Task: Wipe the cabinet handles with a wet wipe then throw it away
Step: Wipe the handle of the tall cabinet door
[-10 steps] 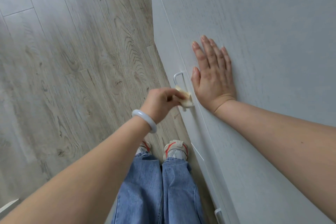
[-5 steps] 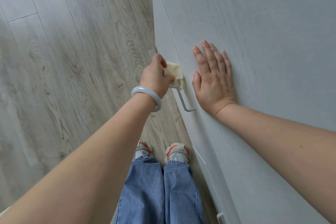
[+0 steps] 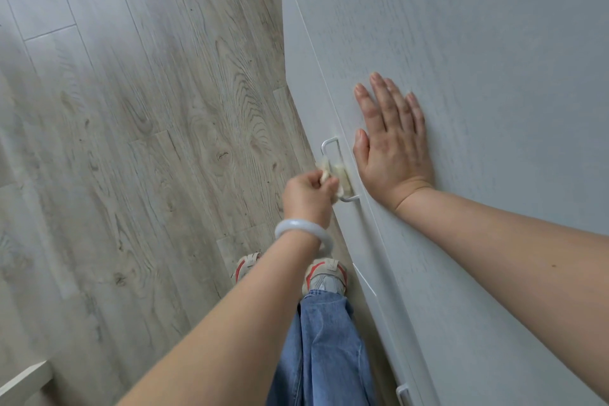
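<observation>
Left hand (image 3: 308, 196) w/ wipe (image 3: 333, 175) slid from handle (image 3: 331, 150) top to bottom.

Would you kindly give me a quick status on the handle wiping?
Left hand pinching wet wipe on cabinet handle. Right hand flat on cabinet. Nothing blocking.

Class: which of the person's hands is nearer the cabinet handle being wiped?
Left. The left hand holds the wet wipe against the cabinet handle; the right hand lies flat on the cabinet top beside it.
</observation>
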